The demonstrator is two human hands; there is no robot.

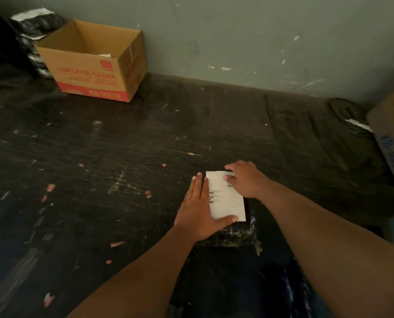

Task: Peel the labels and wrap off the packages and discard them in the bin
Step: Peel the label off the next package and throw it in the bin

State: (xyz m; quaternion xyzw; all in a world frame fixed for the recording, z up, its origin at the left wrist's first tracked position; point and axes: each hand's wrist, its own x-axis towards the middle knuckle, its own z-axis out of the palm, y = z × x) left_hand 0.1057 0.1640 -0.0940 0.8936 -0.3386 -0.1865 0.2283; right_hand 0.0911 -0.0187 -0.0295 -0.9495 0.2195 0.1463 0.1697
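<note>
A package in black plastic wrap (232, 236) lies on the dark floor, with a white shipping label (227, 204) stuck on its top. My left hand (199, 212) lies flat along the label's left edge, fingers together and thumb across its near corner. My right hand (246, 177) rests on the label's far right corner, fingers curled at the edge. An open cardboard box (92, 72) with red print stands by the wall at the far left, a bit of paper showing inside it.
Black wrapped packages (34, 26) are piled behind the box at the far left. Another cardboard box (393, 138) and dark wrap (349, 118) sit at the right. Small paper scraps (116, 244) litter the floor. More black plastic (237, 283) lies below my arms.
</note>
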